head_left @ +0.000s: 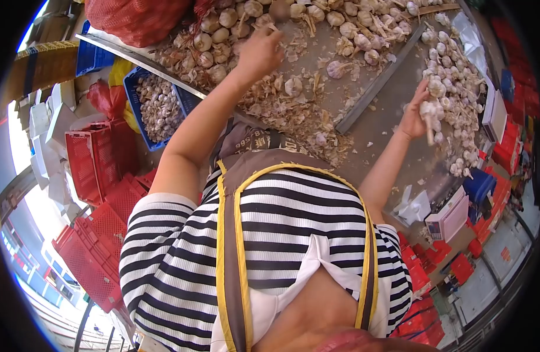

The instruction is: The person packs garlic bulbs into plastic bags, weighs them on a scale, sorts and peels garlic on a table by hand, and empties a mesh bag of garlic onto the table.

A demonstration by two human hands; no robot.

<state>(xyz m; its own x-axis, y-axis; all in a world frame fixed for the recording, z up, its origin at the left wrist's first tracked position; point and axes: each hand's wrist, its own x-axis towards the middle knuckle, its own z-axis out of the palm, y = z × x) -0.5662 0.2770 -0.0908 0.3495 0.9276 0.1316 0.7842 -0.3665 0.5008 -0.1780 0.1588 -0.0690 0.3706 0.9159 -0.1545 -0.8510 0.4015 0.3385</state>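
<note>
Reaching to the left side of the grey bar, the left hand is among loose garlic bulbs, fingers bent downward. Motion blur at the fingertips; cannot tell how far the grip is closed or whether a bulb is held.

Right hand: on the opposite side of the bar, fingers partly spread and slightly curved. One stemmed bulb lies against the fingers, stem toward the wearer; cannot tell whether it is gripped.

Garlic positions: unsorted-looking bulbs left of the bar and beyond it; a paler heap well to its right, just beside the right hand. Papery skins are scattered left of the bar, reaching its near end. Farther left of the bar: a blue crate containing bulbs, and a red mesh sack.
</note>
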